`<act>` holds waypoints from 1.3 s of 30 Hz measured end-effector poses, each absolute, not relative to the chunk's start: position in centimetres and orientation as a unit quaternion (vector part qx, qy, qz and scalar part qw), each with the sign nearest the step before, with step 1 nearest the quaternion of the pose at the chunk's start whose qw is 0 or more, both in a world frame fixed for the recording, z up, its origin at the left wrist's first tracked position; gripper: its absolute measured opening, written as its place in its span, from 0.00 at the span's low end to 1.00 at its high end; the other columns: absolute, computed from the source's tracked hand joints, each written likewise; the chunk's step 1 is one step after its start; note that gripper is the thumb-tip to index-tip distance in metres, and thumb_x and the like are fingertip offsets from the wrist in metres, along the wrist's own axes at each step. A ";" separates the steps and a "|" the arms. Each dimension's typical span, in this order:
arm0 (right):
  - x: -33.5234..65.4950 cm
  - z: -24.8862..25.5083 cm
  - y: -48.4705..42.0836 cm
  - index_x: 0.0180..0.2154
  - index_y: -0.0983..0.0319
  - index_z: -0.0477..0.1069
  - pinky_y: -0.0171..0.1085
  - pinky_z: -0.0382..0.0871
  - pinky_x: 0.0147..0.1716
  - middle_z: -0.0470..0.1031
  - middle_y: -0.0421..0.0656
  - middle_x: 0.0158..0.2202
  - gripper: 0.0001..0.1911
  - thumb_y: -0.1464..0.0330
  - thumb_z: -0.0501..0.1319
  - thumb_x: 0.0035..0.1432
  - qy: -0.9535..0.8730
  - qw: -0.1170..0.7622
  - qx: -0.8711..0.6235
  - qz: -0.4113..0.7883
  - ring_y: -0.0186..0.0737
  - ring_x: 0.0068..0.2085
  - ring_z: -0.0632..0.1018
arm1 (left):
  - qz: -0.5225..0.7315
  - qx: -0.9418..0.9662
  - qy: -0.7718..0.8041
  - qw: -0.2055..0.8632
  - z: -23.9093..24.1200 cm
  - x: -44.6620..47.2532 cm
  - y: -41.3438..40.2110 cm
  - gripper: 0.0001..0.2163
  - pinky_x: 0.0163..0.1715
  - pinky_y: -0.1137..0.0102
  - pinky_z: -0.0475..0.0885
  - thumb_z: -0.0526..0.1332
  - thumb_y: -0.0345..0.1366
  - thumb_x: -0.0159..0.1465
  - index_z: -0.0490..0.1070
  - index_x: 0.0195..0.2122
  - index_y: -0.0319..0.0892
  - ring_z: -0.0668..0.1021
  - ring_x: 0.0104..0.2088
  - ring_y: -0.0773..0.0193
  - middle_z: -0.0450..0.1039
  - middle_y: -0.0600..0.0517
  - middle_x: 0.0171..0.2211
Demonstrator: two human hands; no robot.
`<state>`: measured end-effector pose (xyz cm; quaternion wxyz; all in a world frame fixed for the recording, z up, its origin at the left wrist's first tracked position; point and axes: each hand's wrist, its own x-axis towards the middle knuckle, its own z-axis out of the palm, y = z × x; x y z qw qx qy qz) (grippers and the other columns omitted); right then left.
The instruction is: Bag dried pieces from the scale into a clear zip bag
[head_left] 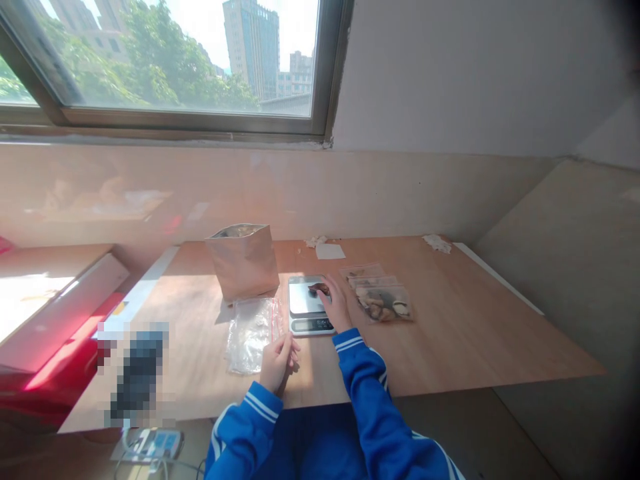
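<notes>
Head view: right hand (336,305) on dark pieces (319,289) atop scale (306,305), left hand (278,360) loosely curled, empty, by zip bags (250,333)

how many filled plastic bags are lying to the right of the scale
3, overlapping in a row right of the scale: far bag, middle bag, near bag. More could be hidden beneath.

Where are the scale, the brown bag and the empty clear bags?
scale (304,301), head view, on its shiny metal plate.
brown bag (244,265), head view, on its front face.
empty clear bags (249,333), head view, middle of the pile.
</notes>
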<state>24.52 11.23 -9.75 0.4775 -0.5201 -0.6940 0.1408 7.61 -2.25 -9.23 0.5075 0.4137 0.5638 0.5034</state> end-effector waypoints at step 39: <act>9.4 1.1 1.0 0.45 0.66 0.72 0.44 0.71 0.41 0.78 0.52 0.39 0.15 0.76 0.53 0.58 -0.838 0.222 -0.476 0.149 0.47 0.40 0.77 | 0.435 0.588 0.679 0.054 3.4 -2.3 -3.0 0.10 0.32 0.71 0.76 0.58 0.37 0.58 0.78 0.38 0.47 0.82 0.33 0.59 0.81 0.54 0.32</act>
